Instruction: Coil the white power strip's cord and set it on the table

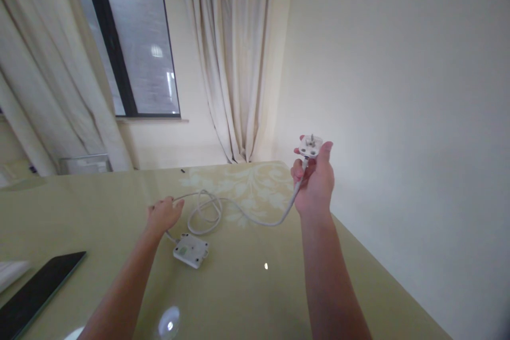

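My right hand (316, 183) is raised above the table at the right, fingers and thumb closed round a white plug (311, 145) whose metal pins face up. From it a white power cord (255, 219) sags to the tabletop and lies in loose loops near the middle. At the left, my left hand (165, 215) is closed on the cord just beyond the loops, its fingertips partly hidden. Close to that hand rests a white square extension socket block (191, 250), underside up with dark feet at its corners, joined to the cord.
The glossy pale green table (239, 287) meets a white wall (398, 117) on the right. A dark flat tablet-like slab (40, 289) and a white object (11, 273) lie at the lower left. A tiny dark piece (183, 170) sits near the far edge, before the curtains (235, 53).
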Available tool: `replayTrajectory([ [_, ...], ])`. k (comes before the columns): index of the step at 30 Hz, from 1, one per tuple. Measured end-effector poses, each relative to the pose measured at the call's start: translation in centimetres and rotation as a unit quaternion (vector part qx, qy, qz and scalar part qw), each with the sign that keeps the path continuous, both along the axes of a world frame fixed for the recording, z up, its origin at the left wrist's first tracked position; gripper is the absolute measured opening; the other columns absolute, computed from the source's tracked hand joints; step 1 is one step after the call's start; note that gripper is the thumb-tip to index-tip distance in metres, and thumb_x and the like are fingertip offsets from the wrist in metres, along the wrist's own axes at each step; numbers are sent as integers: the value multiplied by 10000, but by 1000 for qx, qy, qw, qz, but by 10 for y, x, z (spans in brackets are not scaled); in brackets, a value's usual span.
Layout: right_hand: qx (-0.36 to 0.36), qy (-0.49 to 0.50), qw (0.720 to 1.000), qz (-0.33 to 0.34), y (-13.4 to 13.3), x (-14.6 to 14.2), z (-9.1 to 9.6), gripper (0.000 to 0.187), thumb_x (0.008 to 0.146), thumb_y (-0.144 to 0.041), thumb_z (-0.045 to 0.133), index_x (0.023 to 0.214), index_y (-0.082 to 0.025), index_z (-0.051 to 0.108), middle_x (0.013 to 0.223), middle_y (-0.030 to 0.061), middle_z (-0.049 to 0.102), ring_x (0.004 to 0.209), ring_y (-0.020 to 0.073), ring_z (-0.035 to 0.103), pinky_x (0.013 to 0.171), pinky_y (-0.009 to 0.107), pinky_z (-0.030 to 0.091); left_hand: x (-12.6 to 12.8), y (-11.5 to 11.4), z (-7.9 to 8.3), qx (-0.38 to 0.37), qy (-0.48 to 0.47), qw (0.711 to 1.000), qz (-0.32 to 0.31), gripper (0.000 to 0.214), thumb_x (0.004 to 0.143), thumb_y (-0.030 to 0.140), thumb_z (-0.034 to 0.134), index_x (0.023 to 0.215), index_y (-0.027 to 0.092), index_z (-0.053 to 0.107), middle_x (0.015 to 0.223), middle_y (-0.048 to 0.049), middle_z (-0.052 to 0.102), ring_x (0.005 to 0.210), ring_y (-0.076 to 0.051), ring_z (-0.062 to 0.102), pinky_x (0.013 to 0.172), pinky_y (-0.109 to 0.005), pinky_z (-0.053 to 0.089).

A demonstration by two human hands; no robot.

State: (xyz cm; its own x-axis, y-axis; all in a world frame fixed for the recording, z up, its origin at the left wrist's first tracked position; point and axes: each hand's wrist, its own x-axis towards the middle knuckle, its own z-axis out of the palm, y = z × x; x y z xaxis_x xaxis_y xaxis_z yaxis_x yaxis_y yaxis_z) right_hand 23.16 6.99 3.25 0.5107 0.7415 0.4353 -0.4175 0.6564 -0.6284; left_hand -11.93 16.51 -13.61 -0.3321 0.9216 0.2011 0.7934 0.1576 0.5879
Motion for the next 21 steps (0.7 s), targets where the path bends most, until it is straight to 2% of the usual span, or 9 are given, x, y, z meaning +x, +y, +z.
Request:
replayTrajectory([
  [2,-11,-36,999,9,-2,-6,0,589,850,-750,662,989,-181,727,824,9,683,404,25,371,364,249,226,13,-2,2,8,56,997,-45,446,899,390,493,1152,77,684,1334,-308,647,1374,-442,516,1147,-608,337],
  [4,-27,-66,997,26,-5,-11,1,586,859,-749,648,976,-181,735,777,14,680,412,38,358,377,259,211,32,-4,1,7,95,988,-121,446,951,376,446,1230,117,678,1406,-239,636,1368,-355,543,1178,-512,344],
  [6,-46,-95,993,55,-8,-15,1,606,864,-754,632,971,-169,748,731,19,669,415,48,333,386,268,186,53,-8,-5,-11,123,972,-202,369,952,374,486,1178,194,716,1338,-151,700,1280,-289,619,1138,-426,407],
  [8,-52,-121,988,79,-11,-16,0,643,867,-774,608,953,-155,759,734,31,666,419,48,297,394,276,162,69,-14,-12,-38,149,958,-243,284,895,404,599,1045,213,746,1240,-140,740,1207,-313,658,1096,-449,442],
  [11,-24,-143,986,77,-15,-16,-1,566,866,-709,664,952,-160,766,759,20,641,454,45,274,418,268,169,81,-23,-22,-57,172,950,-252,265,842,422,675,976,202,735,1200,-169,733,1151,-361,671,1052,-517,452],
  [14,1,-168,984,61,-15,-14,-3,353,775,-413,843,1036,-187,766,798,-12,625,530,50,330,464,235,239,84,-26,-23,-58,163,949,-262,112,828,293,645,870,202,694,1058,-143,744,1019,-320,698,946,-465,494],
  [16,4,-184,981,66,-14,-15,-5,381,726,-264,845,1092,-202,760,854,-13,649,566,55,359,489,222,274,83,-25,-18,-49,138,953,-265,64,827,228,599,790,203,646,902,-112,731,889,-281,695,863,-416,503],
  [18,6,-186,981,58,-12,-17,-7,357,733,-227,804,1086,-198,760,879,-4,669,564,57,347,483,221,266,80,-22,-9,-24,100,960,-261,141,887,244,530,783,209,618,797,-81,700,789,-247,671,810,-384,494],
  [21,19,-161,987,-15,-10,-22,-7,276,757,-226,761,1030,-181,759,844,0,670,535,56,290,453,225,212,69,-17,10,39,23,970,-240,292,983,337,405,849,206,629,714,-47,653,699,-218,632,737,-347,475],
])
